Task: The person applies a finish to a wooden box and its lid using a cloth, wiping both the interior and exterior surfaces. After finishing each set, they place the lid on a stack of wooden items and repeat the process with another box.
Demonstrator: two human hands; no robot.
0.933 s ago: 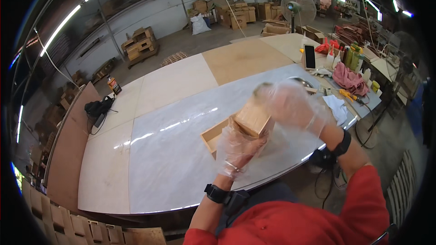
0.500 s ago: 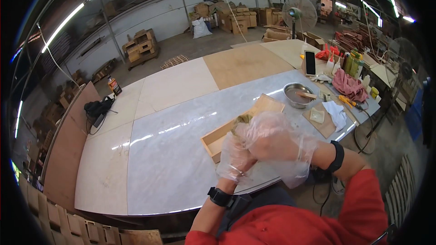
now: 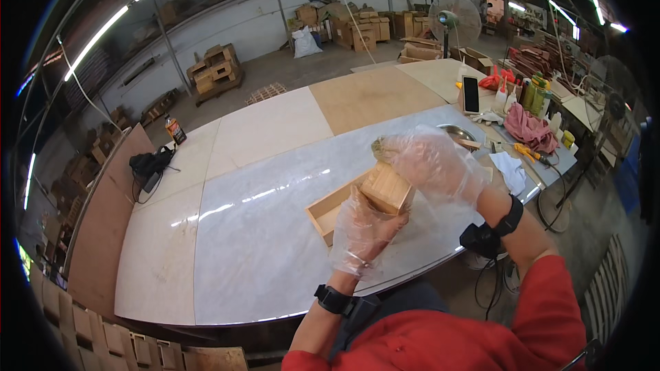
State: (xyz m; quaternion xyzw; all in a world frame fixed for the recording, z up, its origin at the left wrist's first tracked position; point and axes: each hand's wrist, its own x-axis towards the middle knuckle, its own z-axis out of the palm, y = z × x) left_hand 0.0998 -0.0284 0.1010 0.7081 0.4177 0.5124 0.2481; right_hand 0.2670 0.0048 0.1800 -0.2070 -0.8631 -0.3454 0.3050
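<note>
My left hand [image 3: 368, 230], in a clear plastic glove, grips a small pale wooden box [image 3: 388, 187] from below, tilted above the table. My right hand [image 3: 434, 158], gloved alike, is closed around a crumpled olive-brown cloth [image 3: 379, 148] at the box's far upper edge. Part of the box is hidden behind the gloves. Beneath and beyond the left hand lies a long shallow wooden tray [image 3: 320, 220] on the grey tabletop; the hands and the box cover its right part.
Right of my right hand stands a metal bowl [image 3: 474, 144] with a wooden stick, partly covered. A white cloth [image 3: 507, 172], a pink cloth [image 3: 529, 127], a phone [image 3: 470, 94] and several bottles [image 3: 536, 94] crowd the right end. A black bag [image 3: 151, 165] lies far left.
My right hand has moved up and away from my left with the cloth, uncovering the wooden box. My left hand has stayed nearly in place. The glove now hides part of the bowl.
</note>
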